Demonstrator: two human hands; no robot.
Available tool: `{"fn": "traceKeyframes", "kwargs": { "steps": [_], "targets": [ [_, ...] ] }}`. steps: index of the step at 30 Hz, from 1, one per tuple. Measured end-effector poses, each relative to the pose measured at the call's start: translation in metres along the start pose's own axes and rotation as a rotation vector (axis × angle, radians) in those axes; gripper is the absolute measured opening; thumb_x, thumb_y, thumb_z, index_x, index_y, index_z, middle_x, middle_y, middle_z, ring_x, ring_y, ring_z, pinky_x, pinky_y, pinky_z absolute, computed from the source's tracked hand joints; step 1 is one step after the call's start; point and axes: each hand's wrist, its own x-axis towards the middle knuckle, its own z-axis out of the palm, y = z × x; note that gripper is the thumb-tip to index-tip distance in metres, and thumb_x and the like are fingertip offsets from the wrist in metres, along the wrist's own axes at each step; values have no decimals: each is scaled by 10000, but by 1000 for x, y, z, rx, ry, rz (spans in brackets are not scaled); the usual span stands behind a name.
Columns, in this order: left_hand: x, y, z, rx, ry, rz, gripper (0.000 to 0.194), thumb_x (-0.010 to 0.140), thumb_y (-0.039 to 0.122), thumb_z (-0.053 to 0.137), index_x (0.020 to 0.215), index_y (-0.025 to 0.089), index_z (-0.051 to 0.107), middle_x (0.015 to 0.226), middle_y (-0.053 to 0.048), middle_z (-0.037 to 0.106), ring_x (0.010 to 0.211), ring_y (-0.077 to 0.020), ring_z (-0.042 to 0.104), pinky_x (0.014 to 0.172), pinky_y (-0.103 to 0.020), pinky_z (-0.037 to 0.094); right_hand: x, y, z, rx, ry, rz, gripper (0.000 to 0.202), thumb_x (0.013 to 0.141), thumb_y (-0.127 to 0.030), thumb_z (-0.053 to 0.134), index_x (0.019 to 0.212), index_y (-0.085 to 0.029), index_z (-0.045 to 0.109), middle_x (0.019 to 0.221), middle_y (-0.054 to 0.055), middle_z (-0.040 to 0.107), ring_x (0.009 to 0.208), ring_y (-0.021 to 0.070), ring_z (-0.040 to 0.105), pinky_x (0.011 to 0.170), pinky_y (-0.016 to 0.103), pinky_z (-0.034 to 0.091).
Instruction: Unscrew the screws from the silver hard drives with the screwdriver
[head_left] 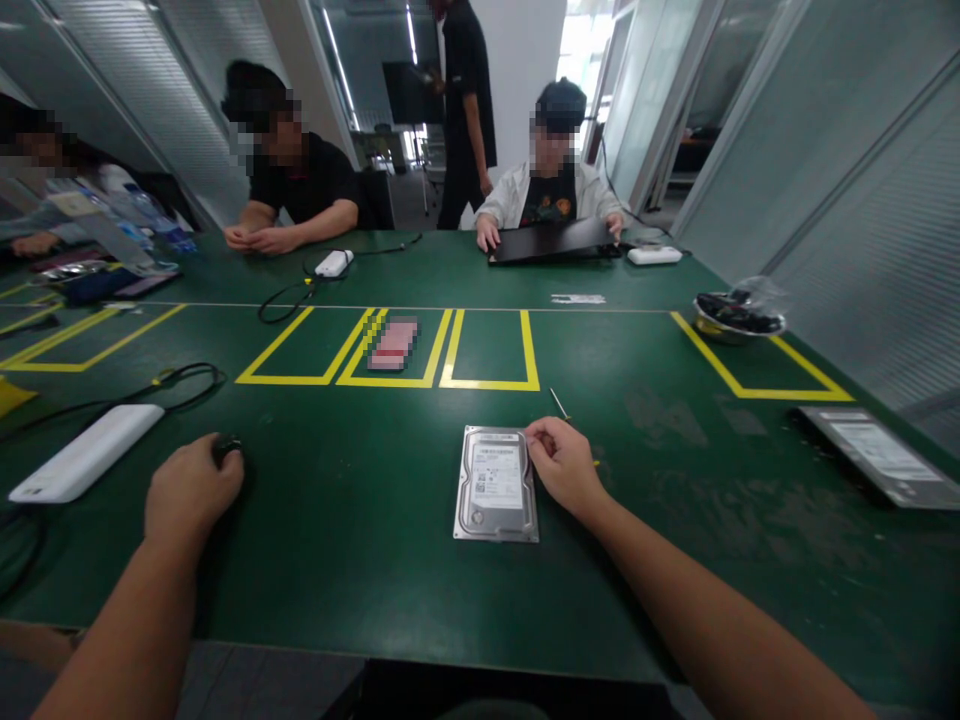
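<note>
Drive (pixel 492 484) lies flat, likely for stability; right hand (pixel 565 464), nearly closed, touches its far-right edge, grip unclear; left hand (pixel 192 486) curls around black object (pixel 226 446).

On the table (pixel 337 570), a hard drive (pixel 495 490) lies between the left hand (pixel 193 490) and right hand (pixel 566 465), near the right. Left of the left hand lies a power bank (pixel 88 455). Behind the drive are 3 tape frames (pixel 491 385); farther right, a bowl (pixel 739 331).
</note>
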Motion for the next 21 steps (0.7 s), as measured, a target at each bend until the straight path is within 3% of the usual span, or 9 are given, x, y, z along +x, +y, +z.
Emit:
{"fn": "traceKeyframes", "kwargs": {
  "steps": [3,8,17,21],
  "targets": [
    [-2,-2,-7,138,-94,-26,547,866,425,445,1249,71,611,1080,-218,686,924,-335,644,667,-334,480,0,-1,0,-2,-2,-1,113,838,-161,529,799,-184,633,705,2,563,604,132,488,589,265,368],
    [-5,5,-18,177,-105,-39,535,868,417,441,1244,87,632,1052,-202,692,828,-299,625,554,-263,390,-1,0,0,-4,2,-6,113,846,-163,528,803,-186,629,713,2,566,617,134,493,602,268,371],
    [-3,12,-29,229,-172,-74,537,897,515,372,1241,209,650,1162,-141,658,852,-285,613,572,-286,434,0,2,1,-5,2,-17,114,848,-152,525,802,-191,622,726,2,568,646,138,504,625,270,378],
    [-2,13,-30,225,-201,-78,562,906,535,319,1234,203,632,1194,-152,626,904,-318,609,603,-344,480,0,2,1,-2,0,-13,116,846,-149,526,797,-192,622,727,0,566,645,136,502,623,267,377]
  ]
}}
